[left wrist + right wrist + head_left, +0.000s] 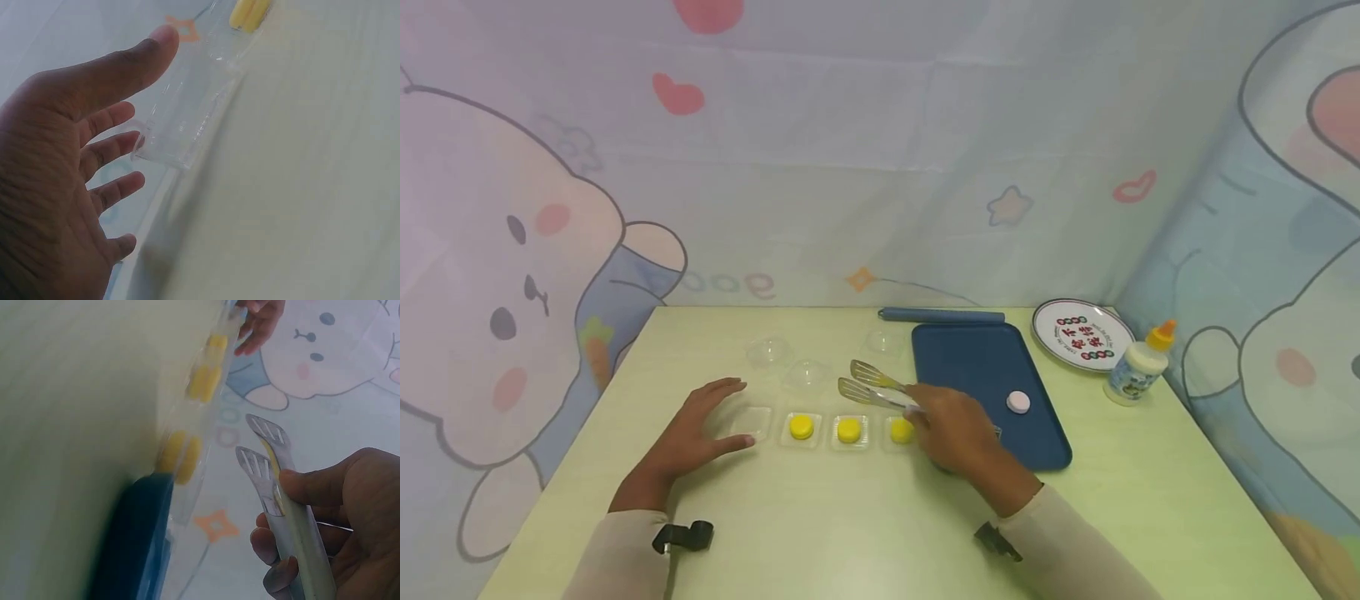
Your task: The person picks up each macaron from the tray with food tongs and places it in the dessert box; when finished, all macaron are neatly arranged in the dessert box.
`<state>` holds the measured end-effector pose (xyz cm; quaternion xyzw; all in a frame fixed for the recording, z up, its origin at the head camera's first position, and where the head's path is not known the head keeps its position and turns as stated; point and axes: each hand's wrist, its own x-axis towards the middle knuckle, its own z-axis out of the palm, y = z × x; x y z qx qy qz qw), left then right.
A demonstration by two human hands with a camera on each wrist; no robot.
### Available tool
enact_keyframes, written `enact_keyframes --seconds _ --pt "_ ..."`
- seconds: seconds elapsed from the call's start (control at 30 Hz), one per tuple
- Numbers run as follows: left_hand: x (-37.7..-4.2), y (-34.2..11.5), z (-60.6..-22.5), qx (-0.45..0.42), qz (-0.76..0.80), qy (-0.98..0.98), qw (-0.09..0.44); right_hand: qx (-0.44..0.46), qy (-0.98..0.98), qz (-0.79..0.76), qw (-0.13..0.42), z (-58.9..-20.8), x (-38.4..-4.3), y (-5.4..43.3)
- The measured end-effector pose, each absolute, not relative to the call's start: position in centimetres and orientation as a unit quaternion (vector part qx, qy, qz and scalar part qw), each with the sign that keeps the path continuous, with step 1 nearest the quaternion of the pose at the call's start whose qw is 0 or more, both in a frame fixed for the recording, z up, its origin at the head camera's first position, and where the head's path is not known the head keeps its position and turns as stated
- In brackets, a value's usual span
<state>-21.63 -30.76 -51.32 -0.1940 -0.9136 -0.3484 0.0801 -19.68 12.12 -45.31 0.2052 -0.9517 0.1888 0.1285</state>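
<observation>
1. Silver-coloured, slotted tongs (297,534) sit in my right grip (958,425), thumb on one arm and fingers around the other, presumably so squeezing brings the parted blades together.
2. My left grip (692,429) is spread and holds nothing, beside an unfilled, square, clear-plastic base (751,423); whether they touch, I cannot tell.
3. Yellow, round sweets (848,430) sit in matching bases, likely lined up for easy reach. The tongs are raised over the pale desk (820,525), long axis slanting crosswise, tips pointing left and slightly away.
4. Farther back, clear, domed plastic lids (807,375) lie apart, probably leaving the bases accessible.
</observation>
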Motion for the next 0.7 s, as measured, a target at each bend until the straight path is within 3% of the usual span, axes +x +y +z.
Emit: enact_keyframes --seconds 0.33,0.7 --pt "-21.8 -31.4 -52.1 -0.163 -0.418 -0.894 0.014 0.184 -0.951 0.196 0.153 -45.9 -19.3 16.4" --pt "-21.9 -31.5 -52.0 -0.159 -0.404 -0.901 0.008 0.176 -0.945 0.194 0.197 -46.7 -19.0 20.7"
